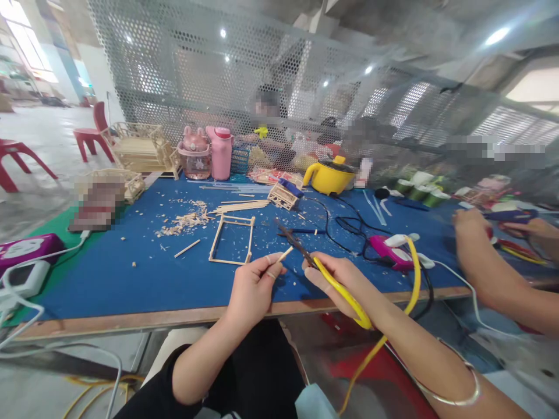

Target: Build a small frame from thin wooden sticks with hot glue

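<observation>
A thin wooden stick [286, 254] is pinched in the fingers of my left hand [254, 285], its free end pointing up and right. My right hand [336, 276] is closed around a pair of scissors with yellow handles [338, 285]. The dark scissor blades [297, 243] lie close by the stick's end; whether they touch it I cannot tell. Beyond my left hand a rectangular frame of wooden sticks [251, 237] rests on the blue tabletop [161, 285]. One loose stick [187, 248] lies left of the frame.
Wood scraps [192, 221], a bundle of sticks [242, 206] and a small wooden model [283, 196] lie farther back. Behind are a pink bottle [221, 154] and a yellow pot [329, 176]. Black cables [356, 221] run near a magenta box [391, 254]. A co-worker's arm [493, 273] reaches in at right.
</observation>
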`<state>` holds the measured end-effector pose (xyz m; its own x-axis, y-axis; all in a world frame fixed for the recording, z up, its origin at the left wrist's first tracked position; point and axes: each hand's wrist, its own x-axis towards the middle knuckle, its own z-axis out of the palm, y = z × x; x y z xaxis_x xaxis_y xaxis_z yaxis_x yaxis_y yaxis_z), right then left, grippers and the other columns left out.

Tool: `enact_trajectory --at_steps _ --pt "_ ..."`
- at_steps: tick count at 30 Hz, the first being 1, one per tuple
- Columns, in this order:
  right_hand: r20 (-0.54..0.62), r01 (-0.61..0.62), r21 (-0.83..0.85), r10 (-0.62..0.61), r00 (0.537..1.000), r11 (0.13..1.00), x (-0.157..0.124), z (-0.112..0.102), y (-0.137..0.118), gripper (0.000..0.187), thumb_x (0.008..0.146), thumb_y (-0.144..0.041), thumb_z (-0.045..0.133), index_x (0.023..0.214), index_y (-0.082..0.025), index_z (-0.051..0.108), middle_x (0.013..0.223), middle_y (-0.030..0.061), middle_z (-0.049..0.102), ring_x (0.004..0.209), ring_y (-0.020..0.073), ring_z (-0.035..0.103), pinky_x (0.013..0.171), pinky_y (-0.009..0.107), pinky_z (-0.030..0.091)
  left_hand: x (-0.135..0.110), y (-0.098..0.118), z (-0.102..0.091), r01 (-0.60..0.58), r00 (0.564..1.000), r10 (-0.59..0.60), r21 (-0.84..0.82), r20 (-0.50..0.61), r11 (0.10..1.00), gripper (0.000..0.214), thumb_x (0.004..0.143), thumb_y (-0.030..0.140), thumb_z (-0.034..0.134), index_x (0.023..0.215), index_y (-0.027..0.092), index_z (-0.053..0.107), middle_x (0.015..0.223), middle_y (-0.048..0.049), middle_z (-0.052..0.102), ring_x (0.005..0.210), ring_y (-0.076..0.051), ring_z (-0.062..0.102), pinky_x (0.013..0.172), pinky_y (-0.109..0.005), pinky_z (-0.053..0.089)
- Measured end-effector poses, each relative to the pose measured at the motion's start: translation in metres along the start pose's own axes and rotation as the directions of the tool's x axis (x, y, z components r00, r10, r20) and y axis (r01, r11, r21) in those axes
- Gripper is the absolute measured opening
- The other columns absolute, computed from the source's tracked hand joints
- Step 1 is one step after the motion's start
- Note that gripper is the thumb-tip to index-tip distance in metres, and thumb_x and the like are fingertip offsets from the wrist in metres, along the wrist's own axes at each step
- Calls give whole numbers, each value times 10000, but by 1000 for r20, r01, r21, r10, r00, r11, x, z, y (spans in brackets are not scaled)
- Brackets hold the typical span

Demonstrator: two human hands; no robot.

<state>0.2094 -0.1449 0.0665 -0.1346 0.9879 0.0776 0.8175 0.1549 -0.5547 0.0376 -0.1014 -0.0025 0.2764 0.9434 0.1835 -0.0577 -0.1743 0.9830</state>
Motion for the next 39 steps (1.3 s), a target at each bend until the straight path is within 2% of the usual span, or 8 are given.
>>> enact_trajectory --at_steps 2,5,8,13,18,24,30,39 --pt "-31 14 42 -12 999 999 0 -1 2 342 873 -514 433 921 -188 524 750 4 575 655 135 520 630 244 430 1 -1 0 4 1000 -4 -2 -4 1000 315 839 365 539 1039 187 706 830 -26 730 805 -179 631 764 -286 475" --pt "47 56 57 -59 997 997 0 -4 6 354 865 -518 449 998 -193 496 848 24 595 724 151 550 670 255 449 1 -1 0 -1 1000 1 -1 1 1000 323 843 370 531 1044 182 699 819 -29 724 801 -174 618 759 -282 466" --pt "147 88 29 -91 985 996 -2 -6 8 375 852 -512 486 1058 -198 486 847 15 581 726 148 532 653 243 440 1 1 -1 -25 1000 25 17 -11 1000 312 848 370 519 1012 183 707 794 -28 714 788 -170 606 744 -271 459" --pt "153 117 72 -127 980 991 -2 -7 8 501 809 -551 538 1144 -181 498 843 19 589 709 140 516 624 223 425 0 4 -1 -33 999 33 19 7 999 316 854 370 497 981 174 710 729 -24 668 715 -149 568 656 -239 441" --pt "100 130 57 -135 986 990 -2 -5 4 513 792 -595 528 1071 -166 543 771 6 578 643 128 490 572 212 395 -1 3 -2 -5 1000 5 24 15 1000 338 852 401 496 999 179 704 687 -6 612 650 -126 523 594 -217 405" --pt "61 62 -58 -58 996 996 -3 -2 1 388 822 -554 511 814 -168 555 610 -26 515 554 105 441 523 202 353 -1 5 -2 -23 998 21 21 66 1000 291 859 369 498 877 169 710 698 -9 618 684 -129 526 648 -221 402" --pt "-23 86 -52 -87 996 995 -3 -1 5 395 870 -525 425 1064 -184 470 828 46 603 692 167 553 646 266 430 -1 5 -1 45 998 -45 -11 46 999 332 887 413 449 1015 190 658 689 4 634 549 -93 438 548 -210 350" --pt "72 30 -9 -29 997 1000 -1 5 -2 396 824 -513 523 1050 -187 517 733 -1 569 611 137 492 565 232 389 -3 8 -2 57 994 -53 -32 91 998 330 893 425 430 994 185 634 653 11 621 524 -93 403 542 -217 330"
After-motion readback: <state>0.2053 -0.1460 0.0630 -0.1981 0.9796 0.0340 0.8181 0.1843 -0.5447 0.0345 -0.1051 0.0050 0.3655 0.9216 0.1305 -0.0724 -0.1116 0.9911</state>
